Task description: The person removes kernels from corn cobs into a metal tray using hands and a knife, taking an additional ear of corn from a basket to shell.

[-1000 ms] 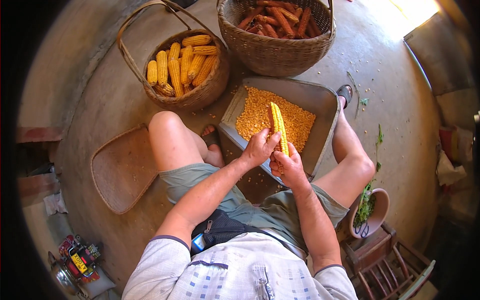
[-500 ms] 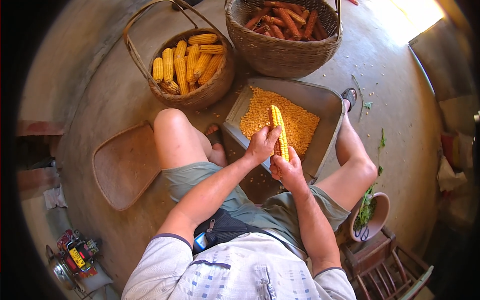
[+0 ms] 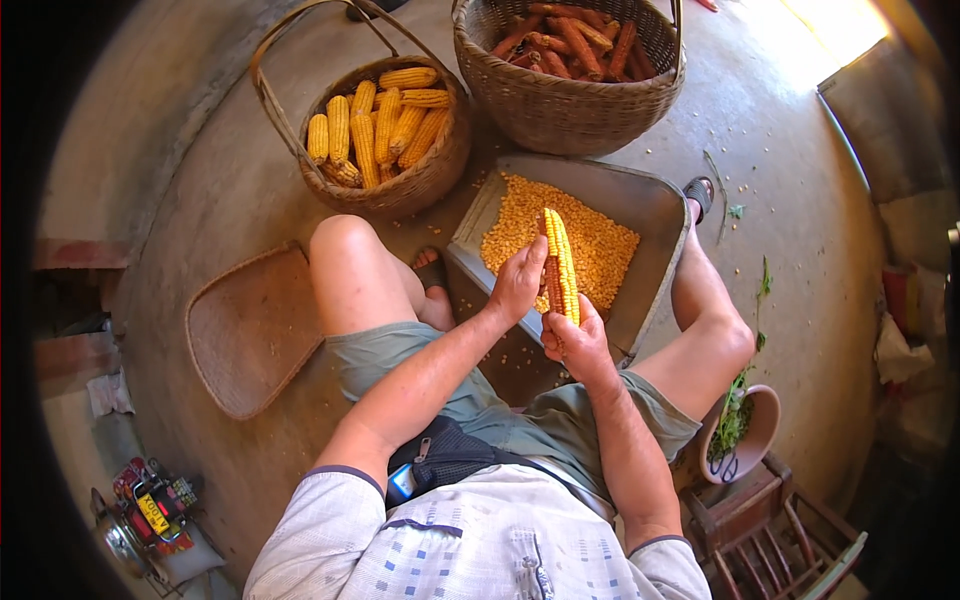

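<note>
An ear of corn (image 3: 562,262) is tilted nearly upright above a grey metal pan (image 3: 652,205). Yellow kernels cover its right side, while a bare reddish-brown strip runs along its left. My right hand (image 3: 580,343) grips the lower end, thumb lying on the kernels. My left hand (image 3: 518,283) is closed against the ear's left side, with its thumb up near the bare strip; its other fingers are partly hidden. Loose corn kernels (image 3: 512,222) lie heaped in the pan below both hands.
A wicker basket (image 3: 425,185) of whole yellow ears stands at the far left. Another basket (image 3: 560,112) holds stripped reddish cobs behind the pan. A flat woven tray (image 3: 245,335) lies left of my knee. At right are a bowl of greens (image 3: 768,415) and a wooden chair (image 3: 745,510).
My left hand has shifted slightly left and its thumb has moved from across the ear up to its left side. The right hand keeps its grip, almost still.
</note>
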`<state>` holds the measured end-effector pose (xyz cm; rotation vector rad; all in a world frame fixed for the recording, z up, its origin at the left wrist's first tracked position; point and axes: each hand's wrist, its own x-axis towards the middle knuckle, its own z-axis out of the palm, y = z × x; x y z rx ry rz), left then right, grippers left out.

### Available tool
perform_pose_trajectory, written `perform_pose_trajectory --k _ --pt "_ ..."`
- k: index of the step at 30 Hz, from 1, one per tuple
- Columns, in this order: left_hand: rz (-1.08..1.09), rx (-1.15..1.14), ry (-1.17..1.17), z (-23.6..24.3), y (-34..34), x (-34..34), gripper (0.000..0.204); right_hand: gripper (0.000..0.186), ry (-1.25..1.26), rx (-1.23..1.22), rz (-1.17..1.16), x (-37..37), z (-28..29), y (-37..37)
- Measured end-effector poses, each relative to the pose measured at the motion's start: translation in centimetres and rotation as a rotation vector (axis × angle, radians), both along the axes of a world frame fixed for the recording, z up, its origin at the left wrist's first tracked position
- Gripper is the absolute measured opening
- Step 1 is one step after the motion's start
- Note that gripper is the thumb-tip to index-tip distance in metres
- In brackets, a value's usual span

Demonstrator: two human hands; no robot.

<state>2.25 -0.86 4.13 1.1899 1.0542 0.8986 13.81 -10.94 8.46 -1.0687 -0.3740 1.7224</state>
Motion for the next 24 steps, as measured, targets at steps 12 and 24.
perform_pose_trajectory --k 12,24 --pt "0.136 0.138 0.19 1.1 -0.5 -0.4 0.046 0.026 0.216 -0.091 0.03 0.0 0.6 -0.2" --pt "0.099 0.007 0.105 1.5 1.1 -0.5 0.047 0.026 -0.192 0.041 0.142 -0.3 -0.3 -0.9"
